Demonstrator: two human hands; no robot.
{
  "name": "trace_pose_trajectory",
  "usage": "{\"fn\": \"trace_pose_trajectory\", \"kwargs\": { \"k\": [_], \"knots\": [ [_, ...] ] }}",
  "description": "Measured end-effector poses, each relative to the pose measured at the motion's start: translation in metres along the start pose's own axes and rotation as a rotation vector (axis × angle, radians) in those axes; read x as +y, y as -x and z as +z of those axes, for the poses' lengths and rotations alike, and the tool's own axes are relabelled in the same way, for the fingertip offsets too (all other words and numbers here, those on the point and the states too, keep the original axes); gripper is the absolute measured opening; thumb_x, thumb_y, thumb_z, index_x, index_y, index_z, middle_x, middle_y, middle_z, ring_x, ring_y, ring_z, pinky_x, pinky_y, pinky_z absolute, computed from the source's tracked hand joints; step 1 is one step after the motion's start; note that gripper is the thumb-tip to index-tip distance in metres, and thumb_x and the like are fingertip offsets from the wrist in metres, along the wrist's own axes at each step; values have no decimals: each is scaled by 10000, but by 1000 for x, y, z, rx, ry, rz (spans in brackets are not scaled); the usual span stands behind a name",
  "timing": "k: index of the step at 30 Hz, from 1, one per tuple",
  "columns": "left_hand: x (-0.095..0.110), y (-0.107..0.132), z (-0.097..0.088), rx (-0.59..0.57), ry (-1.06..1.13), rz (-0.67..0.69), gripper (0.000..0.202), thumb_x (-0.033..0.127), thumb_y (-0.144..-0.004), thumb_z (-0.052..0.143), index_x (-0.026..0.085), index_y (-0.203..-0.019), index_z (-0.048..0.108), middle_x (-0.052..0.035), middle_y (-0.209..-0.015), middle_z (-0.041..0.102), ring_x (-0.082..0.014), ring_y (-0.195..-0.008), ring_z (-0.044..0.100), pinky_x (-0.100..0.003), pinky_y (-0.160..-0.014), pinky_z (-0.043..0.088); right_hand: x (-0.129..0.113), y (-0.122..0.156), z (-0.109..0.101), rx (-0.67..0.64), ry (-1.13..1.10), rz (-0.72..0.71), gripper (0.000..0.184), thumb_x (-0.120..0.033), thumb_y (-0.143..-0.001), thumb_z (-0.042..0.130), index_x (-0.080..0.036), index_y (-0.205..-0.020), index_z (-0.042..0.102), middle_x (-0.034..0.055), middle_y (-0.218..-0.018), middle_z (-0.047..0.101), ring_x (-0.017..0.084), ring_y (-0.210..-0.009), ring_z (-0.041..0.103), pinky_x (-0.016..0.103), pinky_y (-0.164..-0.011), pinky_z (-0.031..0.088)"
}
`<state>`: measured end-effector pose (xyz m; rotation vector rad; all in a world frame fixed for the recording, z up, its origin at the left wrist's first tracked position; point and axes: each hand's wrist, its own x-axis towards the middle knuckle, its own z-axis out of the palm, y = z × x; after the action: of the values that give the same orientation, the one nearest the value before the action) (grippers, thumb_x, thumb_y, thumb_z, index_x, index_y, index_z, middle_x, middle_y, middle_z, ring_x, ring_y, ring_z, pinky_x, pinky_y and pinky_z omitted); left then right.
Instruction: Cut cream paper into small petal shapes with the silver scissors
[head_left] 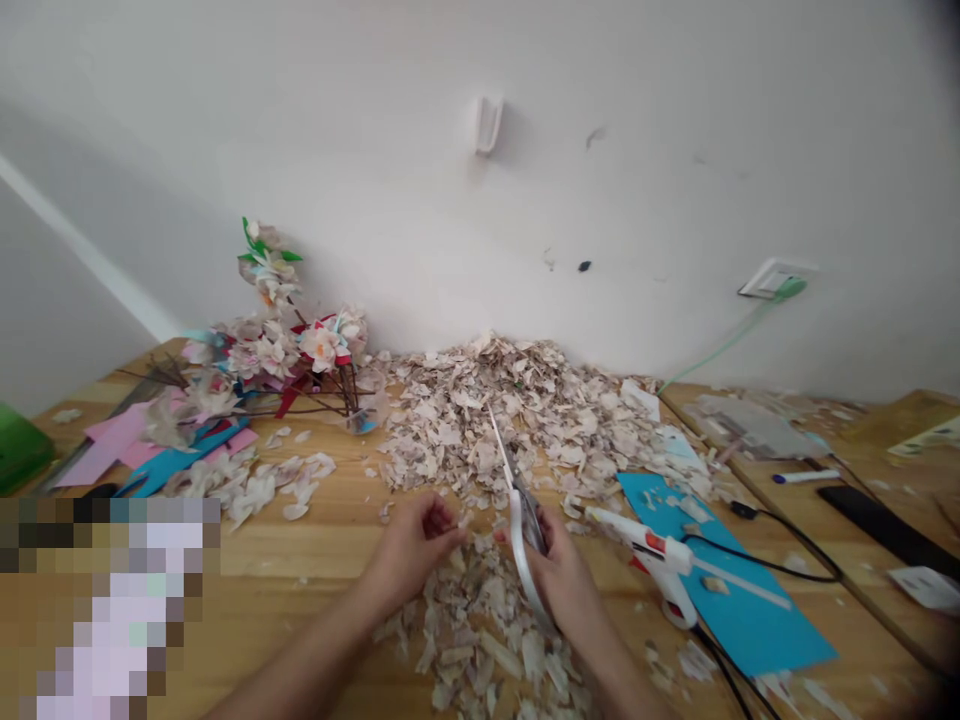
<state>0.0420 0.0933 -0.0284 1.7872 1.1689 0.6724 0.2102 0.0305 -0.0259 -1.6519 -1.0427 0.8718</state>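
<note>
Head view: your two hands meet low in the middle, close together over a wooden table (300, 560). Your right hand (566, 580) is clamped around the white handle of the scissors (517, 490), whose blades point up and away from you, tilted slightly left. They look nearly together, though it is hard to tell for sure. Your left hand (412, 545) is curled, fingertips pinched on what seems to be a small pale flake (465, 522), held just beside the base of the blades, probably so the steel can reach it without your fingers in the way. Loose scraps (487, 640) lie directly under and between your wrists, likely where offcuts drop. Just beyond your hands spreads a large pile (525, 410) of the same pale flakes, within easy reach. To the right of your right hand, a white glue gun (652, 555) rests on a blue sheet (750, 620), which may be there to shield the wood. Its black cord (780, 560) runs off to the right. Well beyond your left hand, to the left, stand the flowers (277, 350), made of pale petals on thin stems, kept apart from the cutting.
</note>
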Motion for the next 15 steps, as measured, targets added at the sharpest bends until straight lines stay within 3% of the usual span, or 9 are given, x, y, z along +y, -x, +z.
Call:
{"fn": "trace_pose_trajectory", "kwargs": {
  "k": [5, 10, 15],
  "knots": [
    [7, 5, 6, -48, 599, -134, 260, 370, -621, 668, 145, -705, 569, 4, -589, 608, -106, -539, 543, -220, -524, 395, -3, 11, 16, -131, -220, 46, 346, -329, -609, 695, -213, -863, 491, 10, -783, 670, 193, -700, 624, 289, -656, 481],
    [13, 8, 5, -54, 602, -123, 233, 357, -606, 684, 148, -696, 635, -25, -659, 664, -135, -624, 583, -251, -609, 423, 3, 10, 21, -19, -153, 47, 381, -337, -548, 730, -210, -810, 484, 10, -715, 660, 215, -657, 624, 314, -621, 491],
    [18, 11, 2, -67, 569, -148, 200, 284, -597, 675, 148, -740, 642, -42, -707, 678, -157, -676, 600, -282, -669, 437, 2, 7, 19, 0, -171, 45, 362, -311, -549, 733, -206, -806, 501, -12, -671, 645, 203, -636, 607, 287, -601, 480]
  ]
}}
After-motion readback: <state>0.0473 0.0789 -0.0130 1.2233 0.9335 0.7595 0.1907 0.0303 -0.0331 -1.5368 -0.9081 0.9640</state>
